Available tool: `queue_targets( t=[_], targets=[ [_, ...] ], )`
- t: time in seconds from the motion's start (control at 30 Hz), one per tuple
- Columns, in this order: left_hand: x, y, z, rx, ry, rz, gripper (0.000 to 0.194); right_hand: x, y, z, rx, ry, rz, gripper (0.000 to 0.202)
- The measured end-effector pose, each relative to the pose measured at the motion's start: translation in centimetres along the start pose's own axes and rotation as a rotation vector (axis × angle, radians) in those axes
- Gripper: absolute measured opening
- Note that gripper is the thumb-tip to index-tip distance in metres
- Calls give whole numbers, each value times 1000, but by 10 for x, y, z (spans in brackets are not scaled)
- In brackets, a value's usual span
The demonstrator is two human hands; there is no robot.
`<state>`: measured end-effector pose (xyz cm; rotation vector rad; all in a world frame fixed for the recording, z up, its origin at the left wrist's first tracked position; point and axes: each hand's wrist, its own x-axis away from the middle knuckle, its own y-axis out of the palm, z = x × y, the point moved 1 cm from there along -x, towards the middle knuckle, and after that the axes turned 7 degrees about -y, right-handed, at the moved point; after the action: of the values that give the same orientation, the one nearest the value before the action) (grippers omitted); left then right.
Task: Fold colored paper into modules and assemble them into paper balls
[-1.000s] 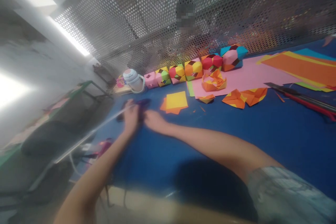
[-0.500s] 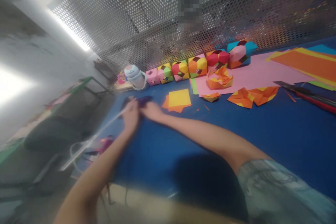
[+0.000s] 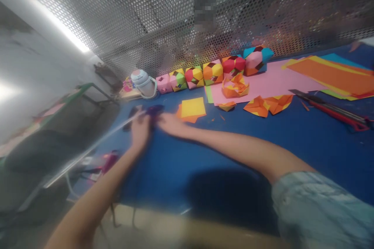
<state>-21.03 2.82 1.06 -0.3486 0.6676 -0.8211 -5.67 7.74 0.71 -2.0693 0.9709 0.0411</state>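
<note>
My left hand (image 3: 140,124) is closed round one end of a long, thin, clear stick (image 3: 96,146), which slants down past the table's left edge. My right hand (image 3: 171,123) lies close by, its fingers blurred against a dark purple object (image 3: 154,112) between the hands; whether it grips this is unclear. Just right of the hands lies a yellow paper square (image 3: 193,107) on orange paper. Folded orange and yellow pieces (image 3: 267,106) and an orange paper bowl (image 3: 235,86) sit farther right.
A row of colourful paper boxes (image 3: 212,72) and a white bottle (image 3: 143,84) stand along the mesh panel. Orange sheets (image 3: 333,76) lie on pink paper (image 3: 280,79) at the right, beside a long red-and-black tool (image 3: 330,108). A magenta item (image 3: 110,162) is at the table's left edge.
The whole view has shifted, with the table items now a little farther left and more of the red-and-black tool showing. Both hands remain together near the purple object; the stick's lower end has swung left.
</note>
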Motion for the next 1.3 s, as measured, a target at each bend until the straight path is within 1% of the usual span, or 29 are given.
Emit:
queue_targets(
  t=[0.13,0.17,0.2,0.23,0.27,0.33,0.37,0.4,0.43,0.47,0.5,0.6,0.7,0.87,0.97,1.07,1.2,1.3],
  targets=[
    [24,-11,14,-24,-96,86,15,35,-40,32,169,-83,-28,22],
    [31,-14,18,-50,-117,92,14,44,-51,41,212,-94,-36,21],
    [38,-16,22,-73,-119,70,14,53,-61,50,253,-99,-42,22],
    [45,-17,26,-83,-108,41,13,60,-71,58,288,-103,-52,23],
    [50,-17,31,-102,-74,-19,13,66,-79,65,318,-105,-65,24],
    [59,-11,41,-167,65,-204,13,75,-88,74,367,-96,-88,21],
    [62,-6,46,-208,147,-312,13,78,-90,77,386,-92,-97,18],
    [63,2,51,-248,224,-409,13,79,-91,79,403,-88,-101,15],
    [62,10,55,-280,284,-479,14,79,-91,81,418,-87,-102,14],
    [60,20,60,-325,323,-511,15,79,-90,82,429,-85,-99,15],
    [57,30,64,-382,357,-529,19,79,-89,82,438,-83,-94,15],
    [44,56,73,-430,389,-544,26,79,-88,84,446,-68,-56,19],
    [35,72,81,-496,431,-588,30,81,-89,86,426,-53,9,23],
    [33,78,97,-668,501,-620,35,81,-87,90,363,-44,117,28],
    [34,82,113,-732,567,-660,29,81,-86,94,311,-33,182,29],
    [34,88,128,-755,645,-732,21,81,-86,97,257,-32,237,30],
    [40,93,137,-793,708,-800,24,79,-85,99,195,-61,265,28],
    [51,92,141,-815,739,-823,27,78,-83,100,157,-81,263,27]
  ],
)
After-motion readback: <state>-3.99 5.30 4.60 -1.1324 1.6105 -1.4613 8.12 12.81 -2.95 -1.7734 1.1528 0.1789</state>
